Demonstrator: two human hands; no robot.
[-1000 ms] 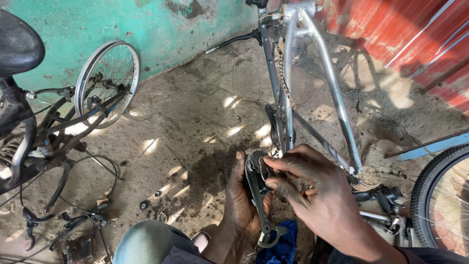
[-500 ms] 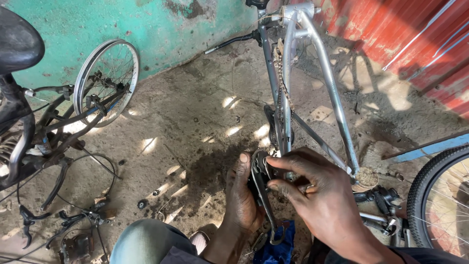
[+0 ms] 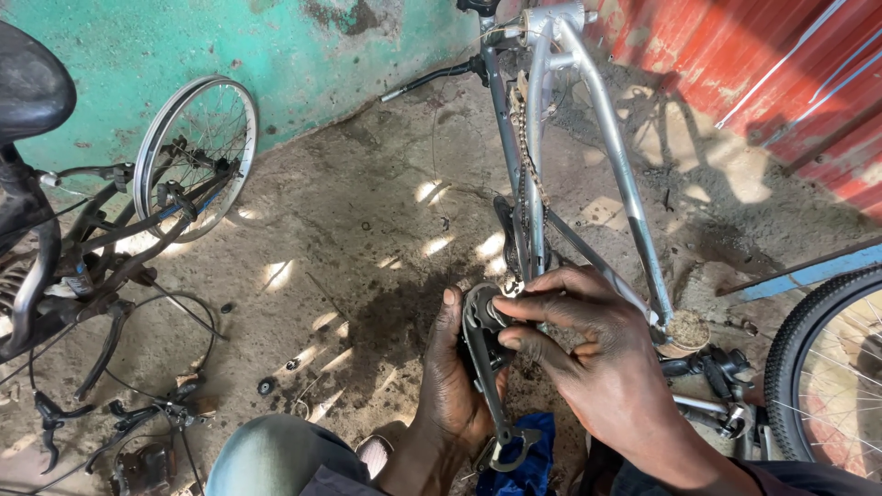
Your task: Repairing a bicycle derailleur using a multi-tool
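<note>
My left hand (image 3: 450, 381) grips a dark greasy derailleur part (image 3: 485, 358) from the left side, thumb up along its edge. Over the part's top end my right hand (image 3: 588, 358) has its fingers pinched on the small piece there. The part's long arm runs down to a hooked metal end (image 3: 513, 452) above a blue cloth (image 3: 524, 464). Just behind the hands stands a silver bicycle frame (image 3: 625, 184) with its chain (image 3: 525, 138) hanging along a tube.
A loose spoked wheel (image 3: 188, 147) and a dark bicycle with a black saddle (image 3: 32, 87) stand at the left by the green wall. Cables and small parts (image 3: 138, 422) lie on the dirt floor. A tyred wheel (image 3: 827, 367) is at right, near a red corrugated wall.
The view has drifted slightly; my right fingers have shifted on the top of the part while my left hand keeps holding it.
</note>
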